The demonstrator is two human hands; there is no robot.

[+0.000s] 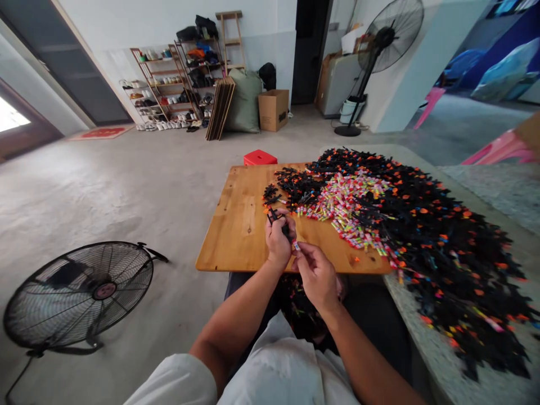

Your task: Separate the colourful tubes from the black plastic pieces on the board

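Note:
My left hand (279, 239) is closed around a black plastic toy gun (275, 215), held above the front part of the wooden table. Just to its right, my right hand (316, 275) pinches a small printed tube (296, 246) with white, red and blue on it. The tube's end is close against the black toy; whether it is inserted cannot be made out. Beyond my hands lies a heap of similar pink, white and yellow tubes (343, 197). Around it spreads a large pile of black toy guns (422, 225) with orange parts.
The wooden table (228, 225) adjoins a stone-like surface (426, 332) on the right. A floor fan (103, 289) stands low at left. Behind the table are a red stool (260, 157), a cardboard box (274, 109), shoe racks (169, 84) and a standing fan (365, 79). More black pieces lie below, by my lap.

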